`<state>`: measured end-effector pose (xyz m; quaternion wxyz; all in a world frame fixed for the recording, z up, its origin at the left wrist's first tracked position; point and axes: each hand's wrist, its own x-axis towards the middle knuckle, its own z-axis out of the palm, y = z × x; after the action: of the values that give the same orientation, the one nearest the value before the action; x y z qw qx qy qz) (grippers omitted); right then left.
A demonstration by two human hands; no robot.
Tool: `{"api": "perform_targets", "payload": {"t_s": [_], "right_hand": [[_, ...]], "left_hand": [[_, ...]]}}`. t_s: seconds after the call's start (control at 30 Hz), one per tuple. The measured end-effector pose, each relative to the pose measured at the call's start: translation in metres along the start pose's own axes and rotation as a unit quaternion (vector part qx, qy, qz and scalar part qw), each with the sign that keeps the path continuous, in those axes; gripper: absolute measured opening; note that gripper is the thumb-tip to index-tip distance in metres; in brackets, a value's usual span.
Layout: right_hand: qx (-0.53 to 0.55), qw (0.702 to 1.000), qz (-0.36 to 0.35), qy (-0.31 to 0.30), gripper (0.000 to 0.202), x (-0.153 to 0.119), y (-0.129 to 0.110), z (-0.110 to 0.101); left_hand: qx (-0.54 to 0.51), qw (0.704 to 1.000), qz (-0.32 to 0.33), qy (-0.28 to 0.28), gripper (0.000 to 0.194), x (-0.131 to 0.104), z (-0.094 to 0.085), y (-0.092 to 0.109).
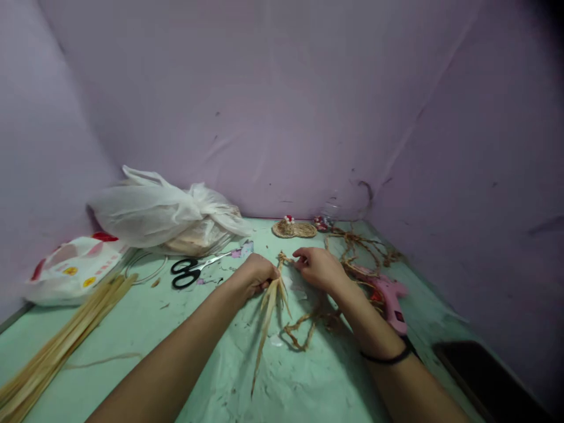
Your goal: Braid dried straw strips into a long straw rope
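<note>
My left hand (259,274) is closed in a pinch on a bunch of dry, pale plant-fibre strips (269,305), whose loose ends fan out downward toward me. Above the pinch, the fibre runs into a short twisted, knotted piece (282,257). My right hand (321,267) has its thumb and fingers closed on the braided cord (288,259) that comes off this knot to the right. A length of brown braided cord (304,335) lies curled on the table under my right wrist.
Black-handled scissors (187,273) lie left of my hands, before a white plastic bag (176,211). Long straw strips (66,335) lie at far left. A woven sole-shaped piece (299,230) sits behind. At right are tangled cord (352,244), a pink glue gun (391,299) and a dark phone (484,376).
</note>
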<state>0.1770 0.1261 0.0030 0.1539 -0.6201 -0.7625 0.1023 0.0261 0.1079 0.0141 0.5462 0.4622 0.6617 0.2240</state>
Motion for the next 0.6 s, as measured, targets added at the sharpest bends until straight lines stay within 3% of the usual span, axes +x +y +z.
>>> {"api": "perform_targets", "payload": {"t_s": [0.07,0.1,0.17,0.23,0.27,0.4,0.53,0.6], "right_hand": [[0.020,0.999,0.021,0.038,0.024,-0.003,-0.005,-0.007],[0.057,0.997,0.047,0.028,0.021,-0.004,-0.008,-0.008],[0.176,0.975,0.118,-0.060,0.016,-0.006,-0.013,-0.005],[0.299,0.924,0.169,-0.166,0.014,-0.006,-0.018,0.002],[0.338,0.903,0.182,-0.191,0.015,-0.006,-0.021,0.006],[0.412,0.870,0.219,-0.156,0.021,-0.005,-0.029,0.016],[0.504,0.806,0.272,-0.148,0.022,-0.002,-0.030,0.017],[0.512,0.802,0.275,-0.142,0.019,0.001,-0.029,0.019]], "left_hand": [[-0.004,1.000,-0.003,-0.017,0.010,0.007,0.000,-0.004],[-0.008,1.000,-0.009,-0.027,0.010,0.010,0.000,-0.006],[-0.023,0.999,-0.019,-0.046,0.010,0.016,-0.001,-0.008],[-0.044,0.996,-0.042,-0.071,0.012,0.019,-0.001,-0.007],[-0.059,0.993,-0.055,-0.091,0.014,0.019,-0.002,-0.006],[-0.123,0.976,-0.090,-0.154,0.018,0.021,-0.002,-0.003],[-0.121,0.979,-0.091,-0.135,0.016,0.021,0.000,-0.001],[-0.067,0.988,-0.083,-0.109,0.015,0.018,0.001,0.000]]}}
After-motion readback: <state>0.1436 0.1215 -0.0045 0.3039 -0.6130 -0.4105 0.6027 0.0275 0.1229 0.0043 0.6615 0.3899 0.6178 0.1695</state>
